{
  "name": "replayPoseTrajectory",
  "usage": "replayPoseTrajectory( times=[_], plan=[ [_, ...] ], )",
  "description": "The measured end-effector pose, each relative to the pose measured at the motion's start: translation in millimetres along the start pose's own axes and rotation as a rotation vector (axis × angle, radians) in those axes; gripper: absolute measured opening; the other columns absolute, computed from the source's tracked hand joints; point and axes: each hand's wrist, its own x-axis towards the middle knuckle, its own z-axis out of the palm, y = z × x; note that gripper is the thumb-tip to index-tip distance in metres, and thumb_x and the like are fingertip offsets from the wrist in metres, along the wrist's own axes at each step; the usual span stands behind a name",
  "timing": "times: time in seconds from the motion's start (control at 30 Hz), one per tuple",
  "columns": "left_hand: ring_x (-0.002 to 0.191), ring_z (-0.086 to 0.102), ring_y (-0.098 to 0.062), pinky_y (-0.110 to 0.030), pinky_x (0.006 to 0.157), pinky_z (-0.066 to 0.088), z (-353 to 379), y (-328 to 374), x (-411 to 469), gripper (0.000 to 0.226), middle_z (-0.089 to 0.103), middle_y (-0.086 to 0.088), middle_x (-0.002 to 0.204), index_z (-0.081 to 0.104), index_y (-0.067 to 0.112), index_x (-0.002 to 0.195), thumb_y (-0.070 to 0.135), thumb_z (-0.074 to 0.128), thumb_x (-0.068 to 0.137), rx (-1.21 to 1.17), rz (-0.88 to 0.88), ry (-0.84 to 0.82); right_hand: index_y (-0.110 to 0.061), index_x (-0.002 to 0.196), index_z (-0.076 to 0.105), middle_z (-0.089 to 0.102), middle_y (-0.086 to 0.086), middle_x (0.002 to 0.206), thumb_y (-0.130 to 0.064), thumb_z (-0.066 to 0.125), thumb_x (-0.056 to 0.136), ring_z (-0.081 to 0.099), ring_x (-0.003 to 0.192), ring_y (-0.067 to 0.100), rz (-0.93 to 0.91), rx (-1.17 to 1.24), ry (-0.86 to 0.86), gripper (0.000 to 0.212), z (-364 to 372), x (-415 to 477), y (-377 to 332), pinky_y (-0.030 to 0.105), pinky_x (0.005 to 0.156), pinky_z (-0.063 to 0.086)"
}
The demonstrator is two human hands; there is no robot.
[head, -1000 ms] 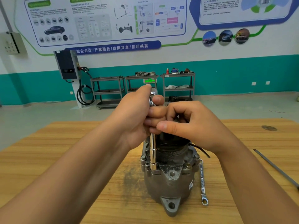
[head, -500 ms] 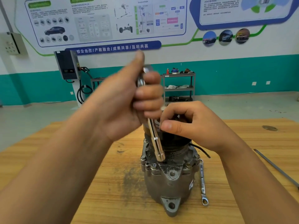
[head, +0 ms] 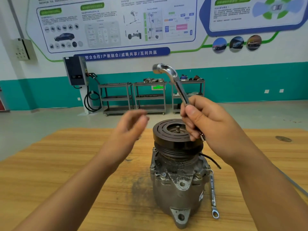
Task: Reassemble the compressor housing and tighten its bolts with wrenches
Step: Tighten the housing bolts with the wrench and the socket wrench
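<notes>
Steel socket wrench [head: 173,82] gripped in right hand [head: 210,124] above compressor [head: 179,174]; left hand [head: 131,127] blurred, relaxed, holding nothing.

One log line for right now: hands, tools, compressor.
right hand: grips L-shaped wrench over pulley | left hand: open, empty | compressor: upright on table | spare wrench: on table beside it

Two forearms are in view, both bare along all their visible length, each ending in a bare hand. The left hand [head: 131,125], just left of the compressor [head: 179,189], is smeared by blur, so its fingers show only as soft outlines. The right hand [head: 210,124], above and right of the compressor, is sharp: a broad thumb with a short, trimmed nail, and creased finger joints below it.
</notes>
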Motion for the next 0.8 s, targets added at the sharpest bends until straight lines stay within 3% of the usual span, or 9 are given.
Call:
replayPoseTrajectory(
  times=[0.07,0.13,0.23,0.3,0.4,0.63,0.8],
  plan=[
    [0.129,0.043,-0.002,-0.027,0.102,0.041,-6,-27,-7,0.078,0.047,0.028,0.129,0.037,0.048,0.129,0.078,0.057,0.06,0.025,-0.167,-0.32,-0.014,0.082,0.052,0.041,-0.009,0.056,-0.019,0.038,0.101,0.037,0.048,0.004,0.046,0.038,0.046,0.024,1,2,3,0.021,0.049,0.037],
    [0.134,0.033,0.001,-0.031,0.112,0.032,-6,-47,-11,0.109,0.033,0.028,0.141,0.023,0.053,0.134,0.078,0.073,0.041,0.047,-0.231,-0.542,-0.013,0.081,0.051,0.039,-0.009,0.055,-0.017,0.037,0.101,0.034,0.046,0.003,0.074,0.054,0.053,0.025,2,3,5,0.018,0.046,0.033],
    [0.132,0.029,0.008,-0.019,0.11,0.027,8,-58,-12,0.111,0.029,0.037,0.133,0.014,0.061,0.123,0.062,0.086,0.038,0.06,-0.233,-0.642,-0.014,0.079,0.051,0.039,-0.01,0.054,-0.018,0.036,0.101,0.033,0.046,0.003,0.081,0.055,0.024,0.027,1,4,4,0.017,0.046,0.032],
    [0.119,0.037,0.022,-0.005,0.095,0.034,13,-62,-13,0.103,0.035,0.046,0.122,0.019,0.062,0.118,0.046,0.086,0.042,0.009,-0.242,-0.617,-0.014,0.078,0.052,0.039,-0.01,0.055,-0.018,0.037,0.101,0.033,0.046,0.004,0.086,0.061,0.022,0.028,0,4,5,0.018,0.047,0.032],
    [0.111,0.045,0.023,-0.004,0.084,0.042,17,-67,-18,0.095,0.044,0.043,0.122,0.03,0.056,0.119,0.038,0.086,0.045,-0.121,-0.255,-0.556,-0.016,0.075,0.052,0.039,-0.01,0.053,-0.021,0.038,0.101,0.033,0.045,0.003,0.083,0.033,0.044,0.03,1,5,7,0.017,0.047,0.031],
    [0.112,0.045,0.013,-0.015,0.091,0.043,23,-58,-42,0.099,0.043,0.031,0.126,0.027,0.059,0.118,0.052,0.087,0.039,-0.07,-0.313,-0.39,-0.012,0.071,0.05,0.035,-0.009,0.051,-0.023,0.039,0.1,0.031,0.045,0.003,0.07,0.019,0.106,0.033,2,8,8,0.013,0.045,0.029],
    [0.116,0.043,0.006,-0.029,0.103,0.043,53,-47,-83,0.109,0.038,0.031,0.128,0.023,0.059,0.117,0.06,0.086,0.027,-0.102,-0.333,-0.049,-0.015,0.073,0.051,0.038,-0.01,0.051,-0.026,0.039,0.1,0.033,0.047,0.003,0.065,-0.064,0.153,0.032,2,8,11,0.012,0.046,0.03]
  ],
)
